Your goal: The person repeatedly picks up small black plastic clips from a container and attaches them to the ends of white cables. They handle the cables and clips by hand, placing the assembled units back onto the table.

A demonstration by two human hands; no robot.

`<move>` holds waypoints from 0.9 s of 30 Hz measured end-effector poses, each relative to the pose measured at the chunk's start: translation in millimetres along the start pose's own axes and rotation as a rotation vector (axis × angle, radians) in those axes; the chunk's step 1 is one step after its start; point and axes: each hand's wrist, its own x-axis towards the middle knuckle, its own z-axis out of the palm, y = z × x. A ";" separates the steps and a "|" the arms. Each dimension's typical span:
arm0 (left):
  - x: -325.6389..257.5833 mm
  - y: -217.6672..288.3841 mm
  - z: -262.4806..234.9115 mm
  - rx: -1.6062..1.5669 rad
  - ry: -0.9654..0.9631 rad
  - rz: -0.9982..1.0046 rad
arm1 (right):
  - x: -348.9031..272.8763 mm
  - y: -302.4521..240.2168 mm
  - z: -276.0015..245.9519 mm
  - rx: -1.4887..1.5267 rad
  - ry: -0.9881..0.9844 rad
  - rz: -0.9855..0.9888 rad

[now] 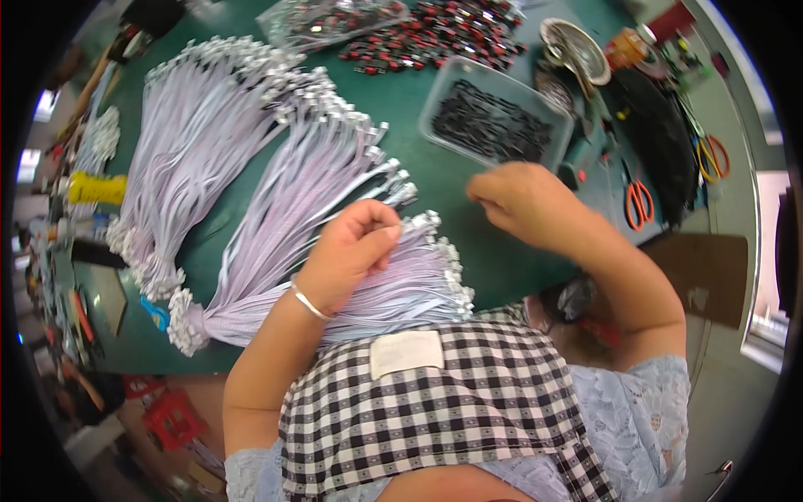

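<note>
My left hand (350, 253) is closed in a pinch above the bundles of pale lilac-white flat cords (284, 197). What sits between its thumb and forefinger is too small to make out. Over the green tabletop, my right hand (525, 203) has its fingers curled together, just below a clear plastic tub (432, 102) holding small black parts (493, 124). Anything in the right fingers is hidden. The nearest cord bundle (393, 289) passes under my left hand, its white-tipped ends fanned toward the right.
Small red-and-black parts (452, 33) are heaped at the back, beside a clear bag (330, 21). Orange-handled scissors (638, 205), a black case (657, 134) and a metal dish (577, 50) lie to the right. A yellow bottle (96, 188) is at far left.
</note>
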 end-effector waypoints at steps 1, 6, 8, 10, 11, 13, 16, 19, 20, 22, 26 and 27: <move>-0.8 1.1 2.0 0.018 0.018 -0.001 | -1.6 -2.5 0.6 -0.020 0.009 0.010; -4.4 9.2 6.7 0.076 0.023 -0.004 | 3.8 -24.5 0.3 0.323 0.056 0.150; -3.5 6.8 6.0 0.064 0.018 -0.007 | 6.2 -31.1 8.0 0.573 0.075 0.258; -3.7 4.8 5.1 0.054 0.024 -0.012 | 6.9 -32.5 20.7 0.854 0.104 0.350; -3.5 4.1 5.3 0.050 0.027 -0.015 | 8.0 -35.5 25.3 0.933 0.151 0.376; -3.4 4.4 4.9 0.031 0.013 -0.022 | 11.1 -40.6 33.2 1.097 0.244 0.421; -2.4 3.7 3.7 0.008 0.006 -0.020 | 9.9 -33.2 37.0 0.953 0.184 0.296; -1.3 1.7 1.6 -0.021 0.005 -0.024 | 9.1 -33.8 37.2 0.955 0.152 0.382; -1.1 1.3 1.2 -0.032 0.005 -0.027 | 8.9 -33.3 37.8 0.982 0.150 0.384; -1.4 2.6 2.4 -0.021 0.009 -0.030 | 8.9 -32.0 39.9 1.037 0.144 0.389; -1.4 2.5 2.4 0.006 0.014 -0.038 | 11.9 -36.7 40.6 0.983 0.165 0.387; -1.5 2.5 2.4 -0.005 0.011 -0.032 | 12.5 -36.8 41.0 0.966 0.174 0.381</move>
